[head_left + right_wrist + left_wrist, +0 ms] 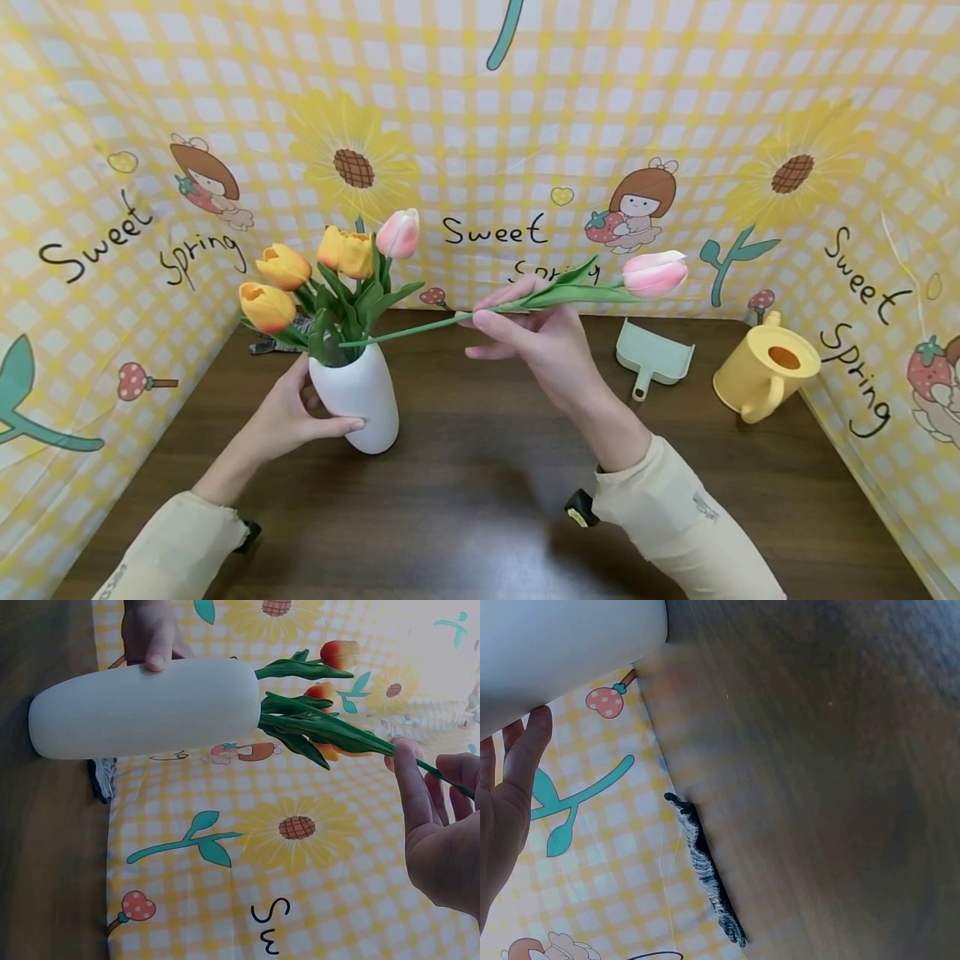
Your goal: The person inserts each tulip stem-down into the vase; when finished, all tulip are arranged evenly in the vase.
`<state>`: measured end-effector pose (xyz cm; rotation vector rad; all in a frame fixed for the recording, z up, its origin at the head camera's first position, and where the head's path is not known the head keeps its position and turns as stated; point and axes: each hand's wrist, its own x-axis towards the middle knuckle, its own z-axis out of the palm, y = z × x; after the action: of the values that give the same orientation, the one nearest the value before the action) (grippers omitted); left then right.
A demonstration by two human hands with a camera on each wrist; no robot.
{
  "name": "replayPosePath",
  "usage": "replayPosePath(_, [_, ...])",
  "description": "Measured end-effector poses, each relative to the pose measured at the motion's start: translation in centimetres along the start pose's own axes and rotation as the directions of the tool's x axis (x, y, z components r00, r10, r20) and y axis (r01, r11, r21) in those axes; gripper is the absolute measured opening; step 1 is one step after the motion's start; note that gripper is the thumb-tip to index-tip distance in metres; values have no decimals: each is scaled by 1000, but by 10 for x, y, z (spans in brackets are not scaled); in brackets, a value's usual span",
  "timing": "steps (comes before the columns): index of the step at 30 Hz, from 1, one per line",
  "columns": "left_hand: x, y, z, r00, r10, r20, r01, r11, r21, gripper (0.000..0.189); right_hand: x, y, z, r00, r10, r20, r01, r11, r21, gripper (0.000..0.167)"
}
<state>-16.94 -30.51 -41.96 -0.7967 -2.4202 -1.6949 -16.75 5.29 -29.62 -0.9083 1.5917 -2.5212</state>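
Note:
My left hand (300,421) grips the white vase (358,408) round its side, thumb across the front. Orange-yellow tulips (279,267) and one pink tulip (397,234) stand in it, leaves spilling over the mouth. With thumb and fingers my right hand (543,342) pinches the green stem of a second pink tulip (655,275). That tulip lies nearly level, its bloom pointing right and its stem end overlapping the leaves above the vase mouth in the head view. The right wrist view shows the vase (142,709) from the side, with fingers around the stem (442,778).
A pale green dustpan (654,354) and a yellow watering can (765,367) stand at the back right of the brown table (465,500). A black-and-white striped fabric-like thing (709,866) lies at the back left. Checked cloth (487,150) walls enclose the table.

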Motion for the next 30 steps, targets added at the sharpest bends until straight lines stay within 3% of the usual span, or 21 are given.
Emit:
replayPosePath(9, [-1,-1,1,1000,-7,2,7,1000,-14,101,10,4,12,995,-35,98,43,996,-84,15])
replayPosePath(30, [0,2,0,1000,0,5,0,1000,-10,103,17,11,25,993,-24,116,41,988,-147,15])
